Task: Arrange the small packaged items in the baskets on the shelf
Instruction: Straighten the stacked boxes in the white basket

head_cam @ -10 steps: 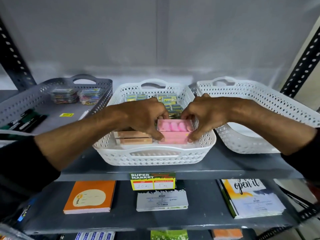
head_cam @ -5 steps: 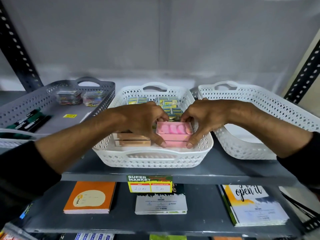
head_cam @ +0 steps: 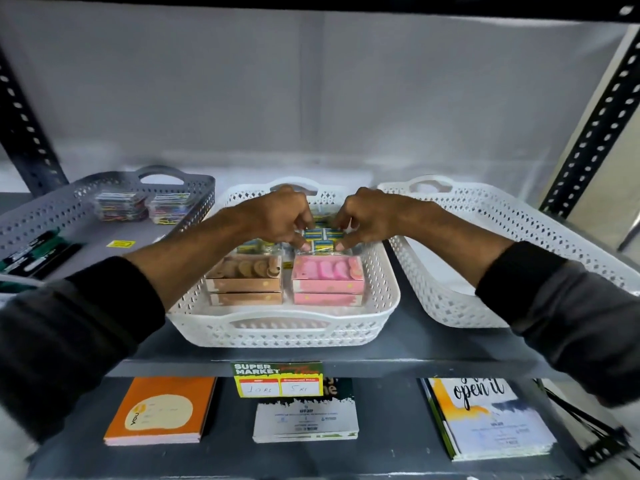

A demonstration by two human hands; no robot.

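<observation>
Step in hand: both hands are reaching into the middle white basket (head_cam: 284,327) and pinching a small blue-and-yellow packet (head_cam: 322,244) in its back half.
Left hand (head_cam: 280,220): its fingertips are pressing together on the packet's left edge.
Right hand (head_cam: 363,220): its fingertips are closing on the packet's right edge.
Where the goods are lying: the blue-and-yellow packets are sitting behind the tan boxes (head_cam: 244,284) and pink boxes (head_cam: 327,284), which are standing side by side, stacked two high, at the front.
Doing it well: judging by the crowding, the packet is wanting a level, two-sided hold, lowered straight into line with its neighbours, squared against the pink boxes without nudging them forward.
Other baskets: the grey basket (head_cam: 45,216) on the left is holding pens and clear packs; the white basket (head_cam: 519,237) on the right is looking bare where visible.
Hard to make out: the hands are covering the back row, so its count and neatness are unclear; print on the packets is too small to read; whether the packet is lifted or resting, I cannot tell.
</observation>
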